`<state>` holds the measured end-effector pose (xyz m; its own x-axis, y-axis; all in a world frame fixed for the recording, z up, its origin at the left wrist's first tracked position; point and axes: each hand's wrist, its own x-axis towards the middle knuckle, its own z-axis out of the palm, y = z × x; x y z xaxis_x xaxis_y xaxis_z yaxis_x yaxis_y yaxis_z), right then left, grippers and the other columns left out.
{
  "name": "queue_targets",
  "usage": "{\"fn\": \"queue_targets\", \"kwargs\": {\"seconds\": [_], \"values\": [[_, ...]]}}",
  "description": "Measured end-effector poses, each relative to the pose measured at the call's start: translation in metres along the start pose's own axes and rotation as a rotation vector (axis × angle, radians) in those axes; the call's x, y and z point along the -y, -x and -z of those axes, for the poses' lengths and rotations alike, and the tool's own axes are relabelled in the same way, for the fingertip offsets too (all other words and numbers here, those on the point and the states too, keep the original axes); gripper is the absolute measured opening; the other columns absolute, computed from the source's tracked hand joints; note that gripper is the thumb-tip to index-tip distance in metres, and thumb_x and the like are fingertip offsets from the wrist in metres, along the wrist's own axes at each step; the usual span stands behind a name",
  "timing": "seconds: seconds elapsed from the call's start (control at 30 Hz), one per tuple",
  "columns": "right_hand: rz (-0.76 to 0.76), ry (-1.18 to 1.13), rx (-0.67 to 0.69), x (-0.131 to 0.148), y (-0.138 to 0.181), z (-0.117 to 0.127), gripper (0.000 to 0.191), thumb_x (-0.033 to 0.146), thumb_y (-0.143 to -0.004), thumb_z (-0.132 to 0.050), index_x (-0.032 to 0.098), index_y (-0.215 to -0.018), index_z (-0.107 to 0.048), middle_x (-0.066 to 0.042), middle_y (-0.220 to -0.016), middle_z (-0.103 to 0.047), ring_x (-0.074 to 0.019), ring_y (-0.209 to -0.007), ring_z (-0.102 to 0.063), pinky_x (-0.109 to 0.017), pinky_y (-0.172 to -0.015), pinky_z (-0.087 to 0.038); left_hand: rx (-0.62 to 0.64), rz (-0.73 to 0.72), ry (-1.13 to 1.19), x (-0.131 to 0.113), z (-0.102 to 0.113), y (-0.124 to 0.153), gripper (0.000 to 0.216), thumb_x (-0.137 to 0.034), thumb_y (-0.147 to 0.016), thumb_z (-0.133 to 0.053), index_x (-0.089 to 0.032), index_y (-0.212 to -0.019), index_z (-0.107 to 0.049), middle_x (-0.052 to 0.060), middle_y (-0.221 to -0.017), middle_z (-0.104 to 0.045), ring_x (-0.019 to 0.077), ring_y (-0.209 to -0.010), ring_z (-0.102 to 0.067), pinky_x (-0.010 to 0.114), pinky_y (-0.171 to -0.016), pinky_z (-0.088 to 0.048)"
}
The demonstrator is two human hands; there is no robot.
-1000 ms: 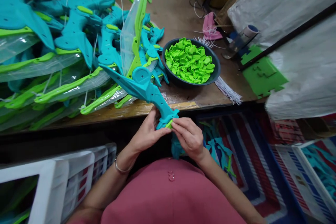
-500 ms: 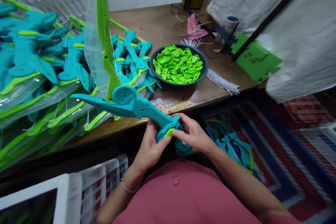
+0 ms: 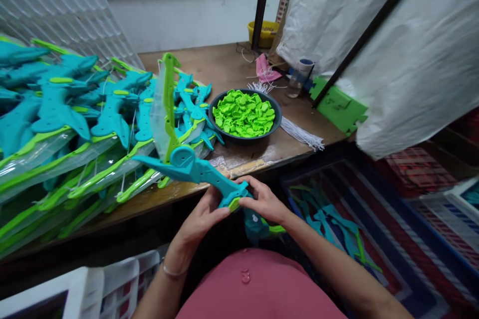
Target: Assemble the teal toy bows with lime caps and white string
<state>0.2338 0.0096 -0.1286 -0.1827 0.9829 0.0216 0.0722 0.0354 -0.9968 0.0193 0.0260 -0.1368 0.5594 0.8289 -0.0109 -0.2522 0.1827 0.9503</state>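
Observation:
I hold a teal toy bow (image 3: 194, 169) with a green limb in front of my lap, its limb rising upright over the table edge. My left hand (image 3: 200, 217) grips the teal handle from below, fingers closed. My right hand (image 3: 262, 202) pinches a small green clip (image 3: 235, 203) against the handle's end. A dark bowl (image 3: 277, 112) full of green clips sits on the wooden table (image 3: 232, 67) just beyond.
A big pile of finished teal and green bows (image 3: 75, 119) covers the table's left. White strings (image 3: 301, 133) lie beside the bowl. A green plastic part (image 3: 339, 104), a bottle (image 3: 299, 76) and white sacks (image 3: 392, 45) stand right. A white crate (image 3: 93, 284) is lower left; more bow parts (image 3: 337, 229) lie lower right.
The head has tilted up, so the table sits lower in view. The bow has swung so its green limb stands upright, then come a little lower. Both hands keep their grip.

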Motion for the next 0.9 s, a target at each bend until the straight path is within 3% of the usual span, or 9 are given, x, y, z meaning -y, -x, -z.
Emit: {"fn": "queue_targets", "kwargs": {"seconds": [0.13,0.2,0.27,0.37,0.5,0.6,0.7,0.77,0.9], "values": [[0.036,-0.214,0.215,0.014,-0.021,0.004,0.055,0.048,-0.075,-0.086,0.022,-0.121,-0.071,-0.004,-0.114,-0.074,-0.021,-0.108,-0.07,-0.036,-0.099,-0.055,0.057,-0.008,0.097,-0.007,0.022,0.002,0.051,-0.04,-0.09,-0.076,-0.033,-0.14,-0.066,0.008,-0.155,-0.058,0.0367,-0.147,-0.048,0.053,-0.121,-0.041],[0.06,-0.152,0.313,0.022,-0.033,0.009,0.061,0.053,-0.071,-0.089,0.021,-0.12,-0.072,-0.004,-0.114,-0.074,-0.0211,-0.106,-0.071,-0.035,-0.095,-0.056,0.036,-0.012,0.077,-0.011,0.027,0.002,0.046,-0.038,-0.087,-0.08,-0.03,-0.132,-0.072,0.009,-0.146,-0.065,0.0384,-0.142,-0.054,0.053,-0.118,-0.045],[0.107,0.067,0.366,0.031,-0.05,0.02,0.051,0.052,-0.076,-0.085,0.02,-0.114,-0.074,-0.003,-0.106,-0.076,-0.0192,-0.097,-0.073,-0.031,-0.087,-0.058,0.01,-0.037,0.032,-0.017,0.026,0.002,0.041,-0.036,-0.082,-0.084,-0.027,-0.121,-0.078,0.01,-0.136,-0.072,0.0386,-0.135,-0.059,0.051,-0.115,-0.047],[0.159,0.557,0.166,0.045,-0.092,0.049,0.027,0.04,-0.095,-0.068,0.018,-0.108,-0.076,-0.002,-0.09,-0.078,-0.016,-0.081,-0.073,-0.026,-0.076,-0.057,-0.002,-0.086,-0.014,-0.027,0.019,0.0,0.039,-0.038,-0.076,-0.089,-0.025,-0.112,-0.078,0.01,-0.131,-0.073,0.0369,-0.129,-0.062,0.048,-0.11,-0.05],[0.153,0.921,-0.122,0.049,-0.167,0.092,0.017,0.015,-0.094,-0.062,0.014,-0.1,-0.077,-0.01,-0.101,-0.077,-0.0215,-0.096,-0.07,-0.034,-0.091,-0.053,-0.004,-0.098,-0.117,-0.029,0.008,-0.002,0.038,-0.041,-0.076,-0.089,-0.025,-0.106,-0.072,0.011,-0.136,-0.07,0.0366,-0.135,-0.056,0.051,-0.115,-0.043],[0.128,1.118,-0.152,0.041,-0.21,0.106,0.016,0.005,-0.087,-0.065,0.012,-0.094,-0.078,-0.015,-0.106,-0.075,-0.0275,-0.107,-0.067,-0.038,-0.097,-0.05,-0.072,-0.115,-0.149,-0.018,0.004,-0.002,0.033,-0.042,-0.082,-0.084,-0.023,-0.102,-0.067,0.012,-0.136,-0.07,0.037,-0.143,-0.049,0.052,-0.119,-0.036],[0.138,1.262,-0.132,0.033,-0.231,0.103,0.016,0.012,-0.09,-0.068,0.011,-0.103,-0.076,-0.018,-0.114,-0.071,-0.0306,-0.115,-0.061,-0.04,-0.099,-0.048,-0.165,-0.045,0.012,-0.005,-0.001,-0.002,0.036,-0.044,-0.084,-0.081,-0.022,-0.104,-0.061,0.013,-0.12,-0.076,0.0332,-0.116,-0.068,0.043,-0.096,-0.053],[0.151,1.327,-0.12,0.03,-0.239,0.097,0.02,0.018,-0.094,-0.066,0.011,-0.11,-0.074,-0.019,-0.119,-0.069,-0.0313,-0.118,-0.058,-0.041,-0.1,-0.046,-0.234,-0.014,0.036,-0.002,-0.005,-0.005,0.037,-0.044,-0.082,-0.083,-0.021,-0.1,-0.062,0.012,-0.112,-0.077,0.0295,-0.101,-0.072,0.039,-0.088,-0.056],[0.152,1.38,-0.094,0.028,-0.251,0.086,0.02,0.012,-0.095,-0.06,0.01,-0.11,-0.073,-0.02,-0.118,-0.068,-0.0302,-0.114,-0.057,-0.039,-0.098,-0.045,-0.365,-0.013,-0.05,-0.008,-0.008,-0.013,0.034,-0.046,-0.081,-0.083,-0.018,-0.099,-0.073,0.012,-0.11,-0.079,0.0307,-0.105,-0.073,0.04,-0.096,-0.056]]}}
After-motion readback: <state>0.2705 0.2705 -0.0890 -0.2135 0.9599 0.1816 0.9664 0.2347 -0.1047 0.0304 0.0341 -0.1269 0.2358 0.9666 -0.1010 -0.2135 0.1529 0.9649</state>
